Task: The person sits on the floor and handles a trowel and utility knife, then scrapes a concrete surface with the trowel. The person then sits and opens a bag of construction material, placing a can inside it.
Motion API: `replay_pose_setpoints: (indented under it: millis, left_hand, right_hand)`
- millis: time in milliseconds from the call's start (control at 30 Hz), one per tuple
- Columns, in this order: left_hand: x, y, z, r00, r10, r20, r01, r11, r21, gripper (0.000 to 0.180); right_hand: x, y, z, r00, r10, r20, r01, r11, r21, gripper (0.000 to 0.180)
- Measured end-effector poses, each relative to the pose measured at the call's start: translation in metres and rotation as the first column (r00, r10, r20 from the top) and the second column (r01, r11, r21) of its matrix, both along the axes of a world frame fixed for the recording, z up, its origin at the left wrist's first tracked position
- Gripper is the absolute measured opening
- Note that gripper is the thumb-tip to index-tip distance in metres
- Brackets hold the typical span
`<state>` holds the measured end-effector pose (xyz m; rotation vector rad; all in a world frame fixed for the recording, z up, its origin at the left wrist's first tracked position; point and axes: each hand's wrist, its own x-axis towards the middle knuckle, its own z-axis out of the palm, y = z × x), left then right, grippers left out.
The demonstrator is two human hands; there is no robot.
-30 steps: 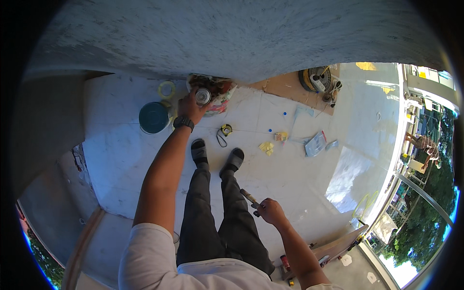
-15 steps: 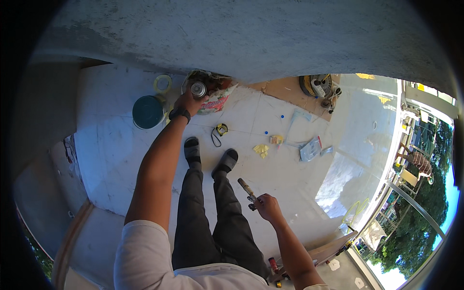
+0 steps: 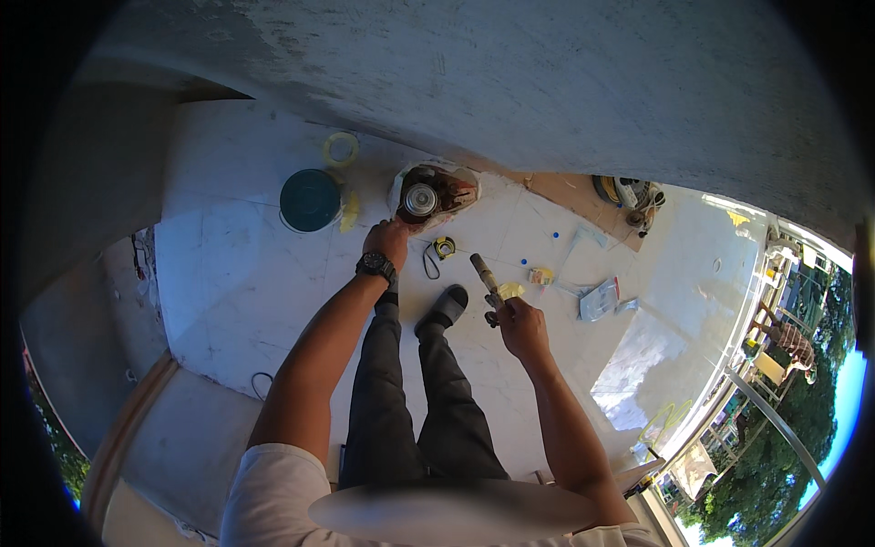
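Observation:
My left hand, with a dark watch at the wrist, is closed at the near edge of an open bag. It grips a gas canister whose round silver top faces up, over the bag's mouth; the fingers round its side are partly hidden. Dark reddish-brown contents show in the bag. My right hand is wrapped round the valve end of a torch head. Its brass-coloured tube points up and to the left, apart from the canister.
Left of the bag stand a green-topped bucket and a roll of tape. A tape measure lies by my feet. Plastic packets and a cable reel are to the right. A grey wall closes the far side.
The view has shifted, so floor things sit further right. My left hand has drawn nearer, with the canister at the bag's mouth. My right hand has lifted the torch head farther forward.

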<state>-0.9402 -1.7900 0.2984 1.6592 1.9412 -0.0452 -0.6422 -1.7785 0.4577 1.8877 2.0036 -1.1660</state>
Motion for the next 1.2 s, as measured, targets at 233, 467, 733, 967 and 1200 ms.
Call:
replay_pose_setpoints:
  millis: [233, 467, 733, 967, 1200]
  left_hand:
    - [0.018, -0.055, 0.007, 0.978, 0.154, 0.142, -0.173, 0.977, 0.127, 0.018]
    - [0.023, -0.049, 0.024, 0.987, 0.07, 0.146, -0.083, 0.993, 0.086, 0.022]
    - [0.035, -0.038, 0.049, 0.983, -0.167, 0.076, 0.163, 0.985, 0.051, 0.031]
    - [0.034, -0.042, 0.057, 0.978, -0.191, 0.087, 0.191, 0.982, 0.006, 0.033]
    - [0.031, -0.045, 0.056, 0.974, -0.221, 0.048, 0.217, 0.973, 0.074, 0.03]
  right_hand:
    - [-0.06, 0.052, 0.001, 0.995, 0.074, 0.064, -0.076, 0.997, 0.023, 0.028]
    - [-0.103, 0.086, -0.023, 0.993, -0.055, -0.103, 0.054, 0.998, -0.008, 0.029]
    - [-0.142, 0.112, -0.062, 0.989, 0.114, -0.093, -0.113, 0.994, 0.016, 0.033]
    - [-0.168, 0.11, -0.134, 0.992, 0.115, 0.054, -0.107, 0.987, -0.122, 0.026]
    - [-0.17, 0.128, -0.156, 0.964, -0.239, -0.118, 0.078, 0.675, -0.733, 0.02]
